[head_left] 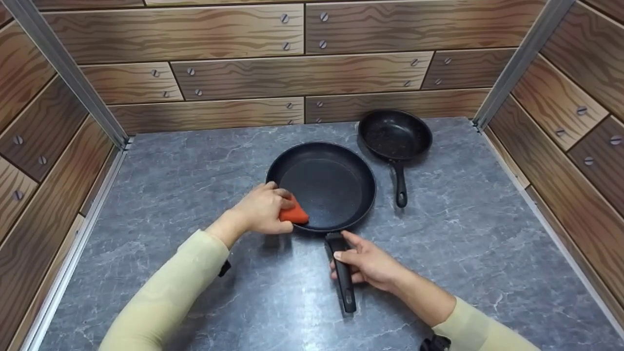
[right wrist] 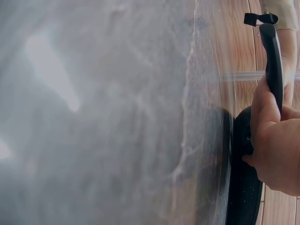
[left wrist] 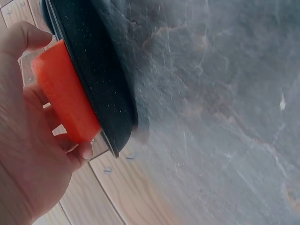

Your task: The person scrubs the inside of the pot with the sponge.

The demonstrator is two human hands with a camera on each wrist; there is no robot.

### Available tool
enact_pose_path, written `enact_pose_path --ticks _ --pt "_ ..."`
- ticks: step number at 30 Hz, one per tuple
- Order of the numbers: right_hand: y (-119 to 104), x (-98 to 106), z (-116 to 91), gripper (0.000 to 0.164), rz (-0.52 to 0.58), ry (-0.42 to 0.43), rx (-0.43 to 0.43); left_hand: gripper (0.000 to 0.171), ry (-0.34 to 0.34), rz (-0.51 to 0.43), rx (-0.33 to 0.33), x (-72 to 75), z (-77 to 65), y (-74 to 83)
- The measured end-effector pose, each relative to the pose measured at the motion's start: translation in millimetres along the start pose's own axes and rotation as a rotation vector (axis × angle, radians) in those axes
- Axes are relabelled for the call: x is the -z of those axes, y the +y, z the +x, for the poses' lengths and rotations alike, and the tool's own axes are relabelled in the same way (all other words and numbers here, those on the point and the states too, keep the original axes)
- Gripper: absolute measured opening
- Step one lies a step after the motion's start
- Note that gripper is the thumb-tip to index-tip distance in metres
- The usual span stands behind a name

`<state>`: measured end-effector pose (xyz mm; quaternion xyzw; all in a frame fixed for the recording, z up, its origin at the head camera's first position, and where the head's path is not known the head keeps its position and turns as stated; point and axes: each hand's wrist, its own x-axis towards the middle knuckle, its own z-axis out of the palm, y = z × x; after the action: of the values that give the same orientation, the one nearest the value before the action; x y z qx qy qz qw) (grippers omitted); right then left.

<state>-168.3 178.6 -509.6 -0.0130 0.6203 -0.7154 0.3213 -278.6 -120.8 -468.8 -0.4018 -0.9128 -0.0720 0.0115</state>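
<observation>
Left hand [head_left: 263,209], fingers curled round an orange sponge [head_left: 294,213], against the large pan [head_left: 324,187] between seven and eight o'clock; right hand [head_left: 373,265] grips its handle [head_left: 345,279] near six. Hard pressing with a slack right grip could swivel the pan.

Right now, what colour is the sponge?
The sponge is orange-red; the left wrist view shows it best.

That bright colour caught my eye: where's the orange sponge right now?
In the head view, the left hand holds the orange sponge at the near-left rim of the larger pan, left of its black handle.
</observation>
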Motion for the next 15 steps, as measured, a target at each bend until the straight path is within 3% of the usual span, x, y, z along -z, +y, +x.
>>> enact_pose_path --ticks 15 --pt "0.7 -0.6 0.5 0.092 -0.009 0.004 -0.007 0.057 0.03 -0.138 -0.065 -6.2 -1.0 7.5"
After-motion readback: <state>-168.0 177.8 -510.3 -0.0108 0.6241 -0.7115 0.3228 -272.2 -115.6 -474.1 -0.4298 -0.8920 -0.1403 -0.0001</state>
